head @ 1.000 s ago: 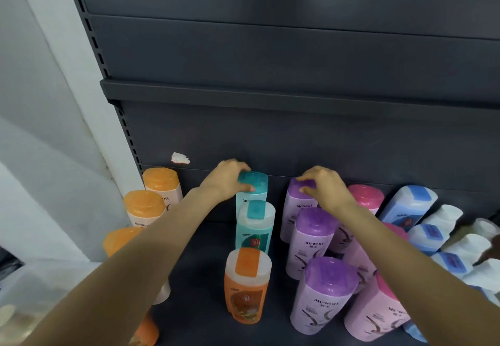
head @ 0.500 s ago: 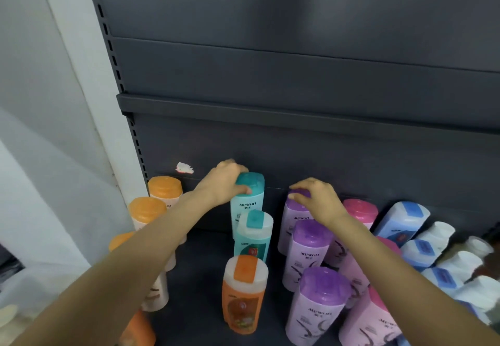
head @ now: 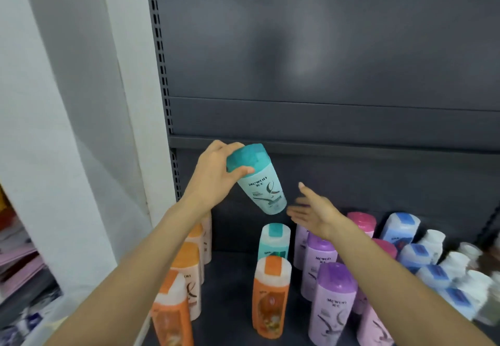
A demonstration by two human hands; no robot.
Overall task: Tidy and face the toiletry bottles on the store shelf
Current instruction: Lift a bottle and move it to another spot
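Note:
My left hand [head: 213,180] grips the cap of a teal bottle [head: 259,183] and holds it tilted in the air above the shelf [head: 230,278], label facing me. My right hand [head: 313,210] is open, fingers spread, just right of and below the bottle's base, not touching it. Under it a second teal-capped bottle [head: 273,241] stands behind an orange bottle [head: 270,295]. Purple bottles [head: 334,302] stand in a column to the right, orange-capped bottles [head: 186,272] in a column to the left.
Pink bottles [head: 362,221], blue-capped bottles [head: 400,228] and white bottles [head: 433,240] fill the right side of the shelf. A dark back panel [head: 324,75] rises behind. A white wall [head: 67,129] and cluttered items [head: 19,264] lie to the left.
My left hand has lifted the rear teal bottle off the shelf and tilted it. My right hand has let go of the purple bottle's cap and opened beneath the teal bottle.

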